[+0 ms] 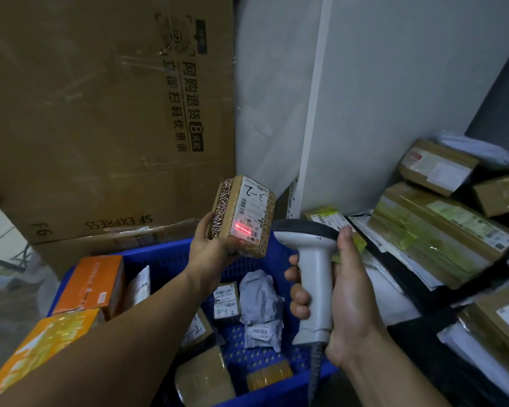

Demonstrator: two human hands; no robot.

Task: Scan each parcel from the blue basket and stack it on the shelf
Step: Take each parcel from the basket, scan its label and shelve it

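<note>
My left hand (207, 245) grips a small brown parcel (241, 214) from below, holding it above the blue basket (171, 258). Its white label faces the scanner, and a red scan line glows across the barcode. My right hand (340, 292) grips the handle of a white barcode scanner (313, 259), whose dark head points left at the parcel from a short distance. Inside the basket lie several parcels: an orange box (96, 284), a grey bag (260, 301), small labelled boxes (227, 299) and a yellow packet (269, 374).
A large SF Express cardboard carton (100, 113) stands behind the basket at the left. On the right, a shelf holds stacked brown boxes (441, 230) and white and black mailer bags (391, 277). A white upright panel (379, 98) rises behind them.
</note>
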